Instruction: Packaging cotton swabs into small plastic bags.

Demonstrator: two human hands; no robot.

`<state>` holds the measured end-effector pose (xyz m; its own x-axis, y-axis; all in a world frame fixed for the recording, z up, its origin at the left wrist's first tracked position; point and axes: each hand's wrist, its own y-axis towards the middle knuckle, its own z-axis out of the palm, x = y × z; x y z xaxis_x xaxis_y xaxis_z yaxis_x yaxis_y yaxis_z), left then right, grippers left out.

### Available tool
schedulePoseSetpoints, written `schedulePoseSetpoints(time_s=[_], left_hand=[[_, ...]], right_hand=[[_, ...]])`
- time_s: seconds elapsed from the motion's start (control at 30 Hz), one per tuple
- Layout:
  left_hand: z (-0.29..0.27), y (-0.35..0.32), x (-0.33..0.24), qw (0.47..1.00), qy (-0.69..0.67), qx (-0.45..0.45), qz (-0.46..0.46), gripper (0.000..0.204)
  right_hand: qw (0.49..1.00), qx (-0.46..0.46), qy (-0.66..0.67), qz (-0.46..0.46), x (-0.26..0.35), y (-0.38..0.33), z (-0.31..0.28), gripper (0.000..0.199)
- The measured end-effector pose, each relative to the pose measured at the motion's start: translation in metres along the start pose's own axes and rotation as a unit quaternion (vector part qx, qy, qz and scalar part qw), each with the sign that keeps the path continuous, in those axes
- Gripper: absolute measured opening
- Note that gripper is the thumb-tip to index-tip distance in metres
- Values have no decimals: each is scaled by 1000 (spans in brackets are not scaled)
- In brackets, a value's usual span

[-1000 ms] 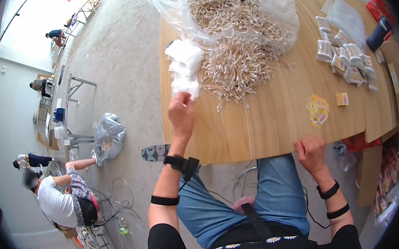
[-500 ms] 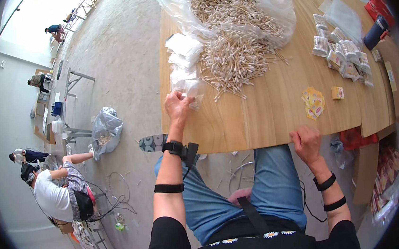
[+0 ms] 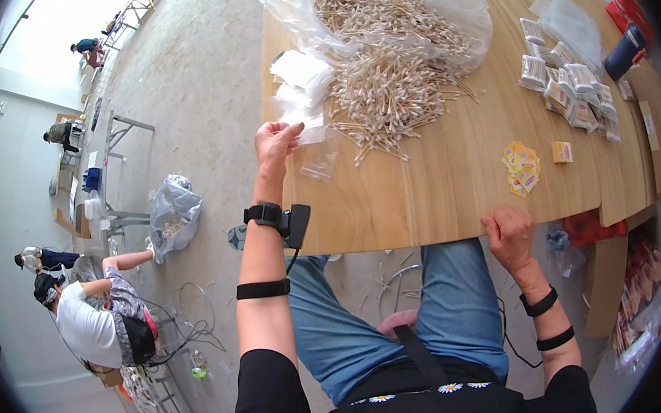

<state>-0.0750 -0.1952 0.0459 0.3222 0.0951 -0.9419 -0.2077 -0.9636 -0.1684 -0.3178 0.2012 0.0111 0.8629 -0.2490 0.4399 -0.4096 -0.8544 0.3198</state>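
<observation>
Where the left hand [image 3: 275, 143] meets clear bags [image 3: 312, 136], grip unclear, clinging plastic could drag several; the right hand [image 3: 511, 235], well apart, is fisted.

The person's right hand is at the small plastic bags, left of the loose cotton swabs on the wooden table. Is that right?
Not quite: the head view shows the left hand at the small plastic bags; the right hand is by the near edge of the wooden table. The bags do lie left of the loose cotton swabs.
</observation>
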Motion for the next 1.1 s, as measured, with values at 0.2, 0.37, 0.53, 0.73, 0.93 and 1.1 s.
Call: schedulePoseSetpoints(time_s=[0.2, 0.37, 0.53, 0.73, 0.93, 1.1], left_hand=[[5, -17, 41, 949, 265, -143, 97, 48], [14, -39, 55, 907, 379, -95, 158, 38], [1, -44, 39, 954, 298, -12, 36, 26], [-20, -104, 31, 993, 12, 114, -25, 21], [-29, -198, -4, 978, -172, 121, -14, 23], [-23, -257, -17, 960, -258, 105, -6, 23]], right_hand=[[1000, -5, -2, 9, 1, 0, 0, 22], [1000, -9, -7, -4, 0, 1, -2, 21], [1000, -14, 1, -6, 2, -1, 1, 22], [1000, -13, -17, 12, -1, -8, 1, 21], [976, 58, 193, 84, 58, 13, -9, 22], [825, 246, 498, 102, 174, 35, -8, 18]])
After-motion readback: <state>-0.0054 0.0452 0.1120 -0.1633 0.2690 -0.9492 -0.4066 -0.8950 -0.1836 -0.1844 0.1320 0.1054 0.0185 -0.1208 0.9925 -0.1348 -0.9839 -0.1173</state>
